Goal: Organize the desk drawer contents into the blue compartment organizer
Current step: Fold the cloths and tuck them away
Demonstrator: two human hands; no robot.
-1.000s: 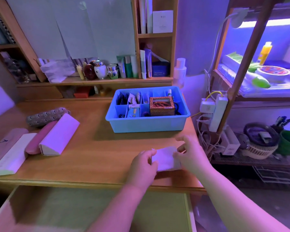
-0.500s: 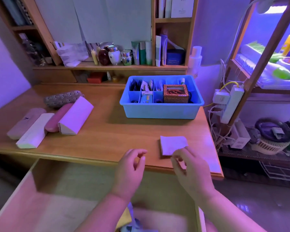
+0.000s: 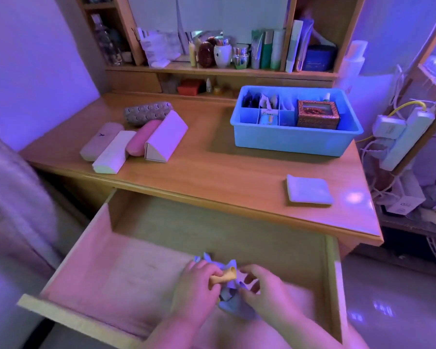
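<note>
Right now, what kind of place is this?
Probably a home bedroom or study corner: a wooden desk with an open wooden drawer, cosmetics bottles on the wooden hutch shelf, and glasses cases laid out.

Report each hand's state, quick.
Left hand: holding a yellow cloth in the drawer.
Right hand: fingers curled at the blue cloth; grip unclear.

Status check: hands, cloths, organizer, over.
Both hands in open drawer: left hand grips yellow cloth, right hand on blue cloth. Folded cloth on desk. Organizer path unobstructed.
</note>
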